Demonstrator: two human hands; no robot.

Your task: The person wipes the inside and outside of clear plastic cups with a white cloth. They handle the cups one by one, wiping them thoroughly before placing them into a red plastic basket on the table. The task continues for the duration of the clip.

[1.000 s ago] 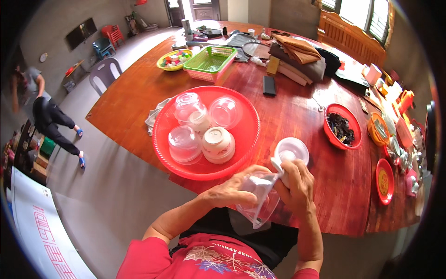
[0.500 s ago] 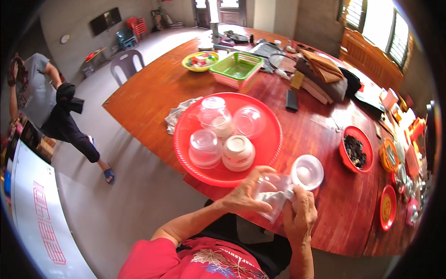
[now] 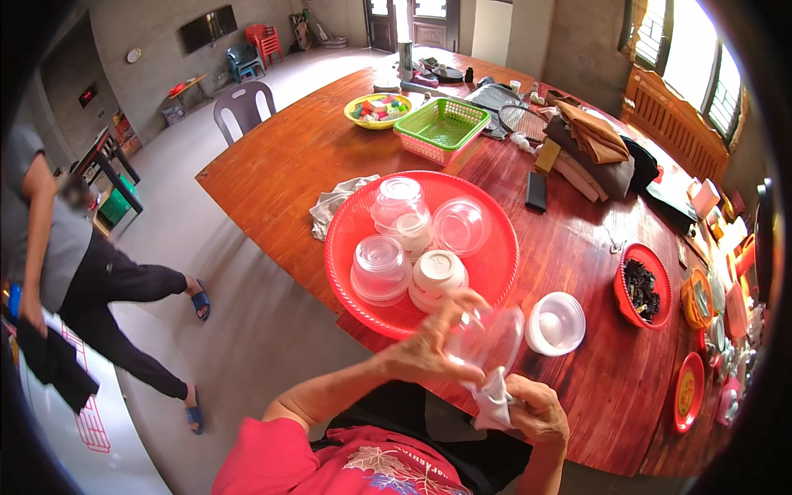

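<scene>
Cloth (image 3: pixel 493 403) now lower, in R hand (image 3: pixel 540 410); clear tub (image 3: pixel 499 337) in L hand (image 3: pixel 431 348); red basin (image 3: pixel 492 276) w/ bowls (image 3: pixel 381 268)

Pale lettering (image 3: pixel 417 452) on red shirt (image 3: pixel 323 467), table's (image 3: pixel 276 186) near edge; red characters (image 3: pixel 92 429) on white panel (image 3: pixel 128 466); small red print (image 3: pixel 423 296) on white cup (image 3: pixel 440 268).

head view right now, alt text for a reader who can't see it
Two hands hold a clear plastic container and a white cloth at the edge of a wooden table. Beside them, a round red tray holds clear bowls and white cups; another person is at the left.
</scene>
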